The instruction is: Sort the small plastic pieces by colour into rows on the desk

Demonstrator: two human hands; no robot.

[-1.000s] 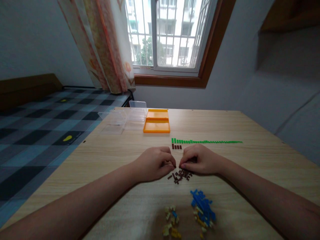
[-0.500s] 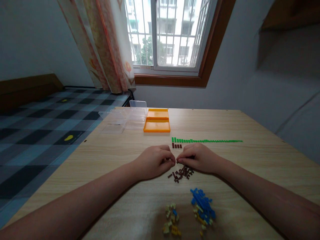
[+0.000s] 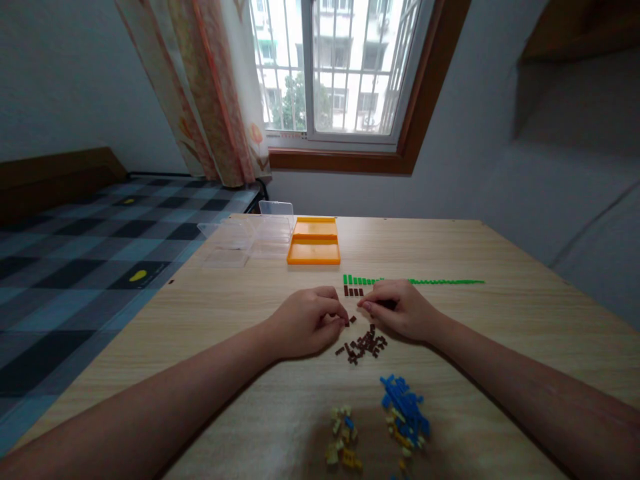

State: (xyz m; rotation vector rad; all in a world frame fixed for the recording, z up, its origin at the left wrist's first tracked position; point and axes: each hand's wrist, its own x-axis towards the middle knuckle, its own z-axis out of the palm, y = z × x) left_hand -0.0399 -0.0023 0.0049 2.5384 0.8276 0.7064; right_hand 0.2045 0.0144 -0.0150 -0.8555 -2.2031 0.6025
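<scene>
Two hands in play, left hand (image 3: 305, 325) at nine, right hand (image 3: 407, 311) at three! One loose brown block (image 3: 353, 319) between, four lined-up blocks (image 3: 346, 291) at twelve, one green row (image 3: 349, 279) beyond (too fine to count). Three heaps: brown heap (image 3: 366, 345) and blue heap (image 3: 406, 408) at five, yellow heap (image 3: 345, 435) at six. One orange box (image 3: 313, 251), eleven.

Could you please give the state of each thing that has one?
Left hand: curled
Right hand: curled
Brown pile: loose
Brown row: lined up
Green pieces: lined up
Blue pieces: heaped
Yellow pieces: loose
Orange case: open
Clear cases: open
Curtain: drawn aside
Window: unclear whether shut
</scene>
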